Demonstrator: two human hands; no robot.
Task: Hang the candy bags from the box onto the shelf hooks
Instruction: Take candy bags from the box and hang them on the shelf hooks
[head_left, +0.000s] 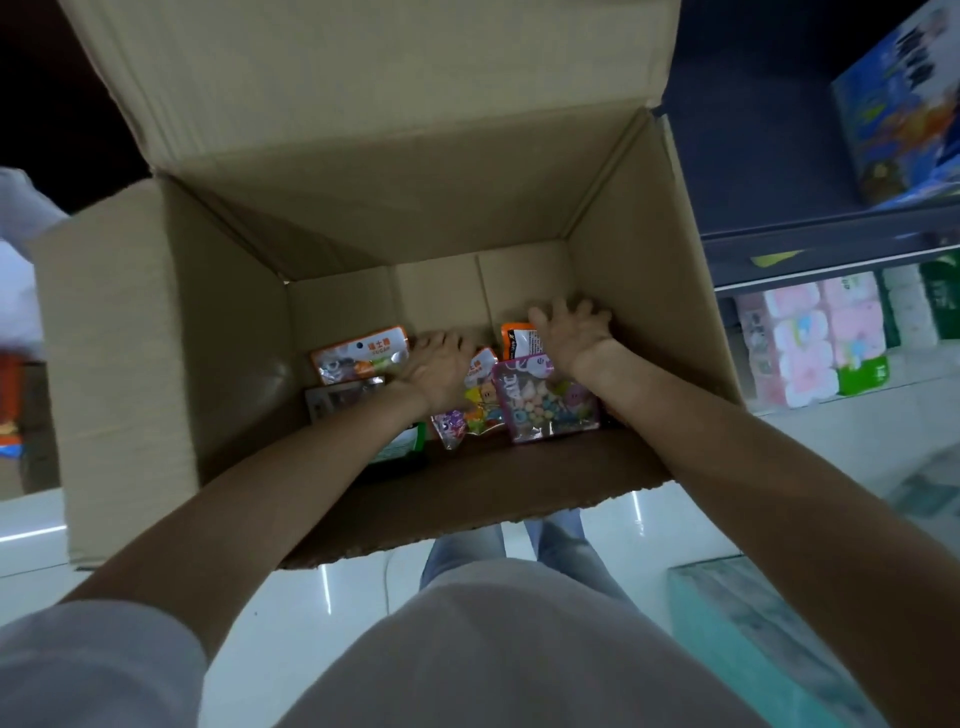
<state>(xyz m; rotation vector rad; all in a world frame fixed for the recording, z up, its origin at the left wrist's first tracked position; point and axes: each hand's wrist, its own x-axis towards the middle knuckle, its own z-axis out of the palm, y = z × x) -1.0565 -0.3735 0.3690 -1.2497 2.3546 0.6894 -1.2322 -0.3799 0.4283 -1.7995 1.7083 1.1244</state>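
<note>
Candy bags (545, 402) fill box (130, 338) (one reads "SUGAR").

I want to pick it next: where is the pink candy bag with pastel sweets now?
In the head view, the pink candy bag with pastel sweets lies on the brown cardboard box floor, right of centre, just below the right hand.

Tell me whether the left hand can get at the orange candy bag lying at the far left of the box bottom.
Probably yes. The left hand is already down inside the open cardboard box, right beside the orange candy bag, which lies flat on top with nothing covering it. The right hand is busy farther right, out of the way.
</note>
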